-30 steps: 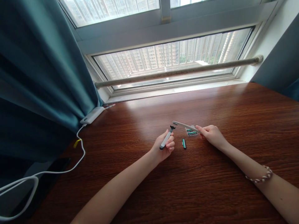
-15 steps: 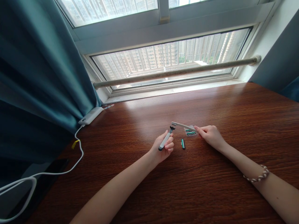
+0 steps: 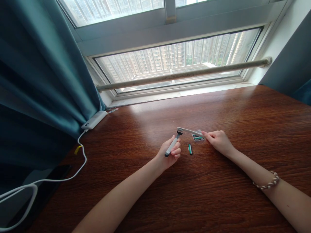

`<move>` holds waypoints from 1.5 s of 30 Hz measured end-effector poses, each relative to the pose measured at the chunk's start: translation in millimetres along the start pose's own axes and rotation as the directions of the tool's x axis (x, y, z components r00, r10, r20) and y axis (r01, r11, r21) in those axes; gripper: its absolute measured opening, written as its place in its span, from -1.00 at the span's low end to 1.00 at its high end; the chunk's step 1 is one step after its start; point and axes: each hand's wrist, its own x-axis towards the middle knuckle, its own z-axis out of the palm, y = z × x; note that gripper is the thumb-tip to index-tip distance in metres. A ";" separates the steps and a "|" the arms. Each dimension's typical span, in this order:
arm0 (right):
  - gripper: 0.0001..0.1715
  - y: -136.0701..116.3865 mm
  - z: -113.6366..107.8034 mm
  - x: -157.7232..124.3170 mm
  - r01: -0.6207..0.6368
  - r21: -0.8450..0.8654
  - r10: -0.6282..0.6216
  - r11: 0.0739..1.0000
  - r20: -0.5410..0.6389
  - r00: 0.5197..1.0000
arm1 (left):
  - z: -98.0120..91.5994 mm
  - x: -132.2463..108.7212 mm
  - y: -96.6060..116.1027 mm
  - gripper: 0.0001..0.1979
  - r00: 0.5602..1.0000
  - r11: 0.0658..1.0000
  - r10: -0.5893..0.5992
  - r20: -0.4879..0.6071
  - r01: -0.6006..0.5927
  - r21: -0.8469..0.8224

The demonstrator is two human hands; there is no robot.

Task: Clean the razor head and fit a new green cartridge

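My left hand [image 3: 170, 154] is closed around a grey razor handle [image 3: 172, 145], its bare black head end tilted up and to the right. My right hand [image 3: 218, 140] pinches the end of a white toothbrush [image 3: 189, 130]. The brush's bristles touch the top of the razor handle. A green razor cartridge [image 3: 190, 149] lies loose on the wooden table [image 3: 204, 194] between my hands. Just behind it sits a small clear pack of green cartridges [image 3: 198, 137], partly hidden by the toothbrush and my right fingers.
A white power bank [image 3: 94, 120] lies at the table's back left by the teal curtain [image 3: 41, 84], its white cable [image 3: 73, 174] trailing off the left edge. A window sill with a metal bar [image 3: 184, 75] runs along the back. A bead bracelet [image 3: 266, 184] circles my right wrist.
The toothbrush head has come down and left until its bristles meet the razor handle's top. Both hands have stayed almost in place.
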 end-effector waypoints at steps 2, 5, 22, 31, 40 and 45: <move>-0.34 0.3 0.0 0.1 -0.014 0.004 0.014 1.000 -0.018 1.000 | 0.0 -0.1 0.0 -0.66 1.000 1.000 0.006 0.005 -0.006 0.002; -0.34 0.2 -0.1 -0.3 0.005 -0.007 -0.005 1.000 -0.018 1.000 | -0.2 -0.3 0.1 -0.66 1.000 1.000 0.017 0.021 -0.017 0.000; -0.35 1.3 1.0 -1.9 0.031 -0.043 -0.034 0.999 -0.071 0.997 | -0.5 0.5 0.3 -0.66 0.999 1.000 0.019 0.039 -0.018 -0.023; -0.35 1.5 1.7 -1.8 0.010 -0.053 -0.014 0.999 -0.068 0.998 | -2.1 0.7 1.5 -0.65 0.999 0.999 0.028 0.042 -0.027 -0.034; -0.35 2.9 1.9 -1.1 0.010 -0.053 -0.013 0.999 -0.058 0.998 | -1.6 -0.2 1.8 -0.66 0.999 0.999 0.029 0.041 -0.028 -0.030; -0.39 1.5 0.8 -3.3 0.022 -0.189 -0.048 0.982 -0.130 0.990 | -2.2 0.1 1.9 -0.65 0.999 0.999 0.032 0.035 -0.030 -0.042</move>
